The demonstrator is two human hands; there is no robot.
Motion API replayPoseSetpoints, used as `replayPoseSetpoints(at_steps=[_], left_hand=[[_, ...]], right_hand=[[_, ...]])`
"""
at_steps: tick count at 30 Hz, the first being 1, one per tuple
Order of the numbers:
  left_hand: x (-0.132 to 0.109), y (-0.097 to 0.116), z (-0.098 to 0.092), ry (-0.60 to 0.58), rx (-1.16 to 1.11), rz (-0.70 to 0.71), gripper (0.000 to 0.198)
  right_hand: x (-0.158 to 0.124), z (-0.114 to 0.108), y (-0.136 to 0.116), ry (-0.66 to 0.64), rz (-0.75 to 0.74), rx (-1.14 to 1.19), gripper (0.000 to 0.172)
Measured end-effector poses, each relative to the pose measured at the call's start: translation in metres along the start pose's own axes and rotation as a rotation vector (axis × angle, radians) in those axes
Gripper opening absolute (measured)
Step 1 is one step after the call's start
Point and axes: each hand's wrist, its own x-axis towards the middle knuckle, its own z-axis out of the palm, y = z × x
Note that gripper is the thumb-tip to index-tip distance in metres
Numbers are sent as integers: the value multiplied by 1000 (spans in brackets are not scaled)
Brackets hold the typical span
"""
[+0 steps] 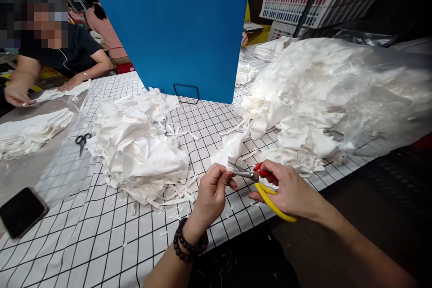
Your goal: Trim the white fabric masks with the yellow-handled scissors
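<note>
- The white cloth piece (233, 146) lies on the table just beyond the fingers, near the middle of the view; it looks light, limp and thin, likely to crease and shift rather than resist.
- At its 7 o'clock, the left hand (213, 189) has thumb and forefinger pinched together, apparently on the cloth's near end; the fingertips cover that spot, so exactly what they grip is hard to tell. A pinch close to the edge, pulled lightly taut, should suit such floppy fabric.
- At 4 o'clock, the right hand (290, 189) is closed around the scissors (254, 176) by their red and yellow handles, blades pointing to 9 o'clock and reaching the left fingertips. They should feel rigid and firm; the handle loops are the place to hold, the blades being sharp by nature.
- At 9 o'clock sits a loose pile of white cloth (135, 139), soft and apt to slump, with narrow strips at its near edge.
- At 2 o'clock, a bulky clear plastic bag (381, 94) holds more white cloth; its film is probably slippery.
- At 11 o'clock stands a blue panel (175, 27); between 8 and 9, a phone (23, 213).
</note>
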Motion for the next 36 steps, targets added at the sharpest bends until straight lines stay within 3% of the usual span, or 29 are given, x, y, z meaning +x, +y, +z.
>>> replayPoseSetpoints(at_steps=[12,26,36], left_hand=[[-1,-1,0,-96,37,54,18],[-2,2,-5,-158,-24,-15,22],[-3,4,-10,-169,-37,-37,23]], right_hand=[[1,0,-17,38,-68,-116,36],[2,9,-10,53,-80,-203,23],[4,10,-11,58,-126,-228,27]])
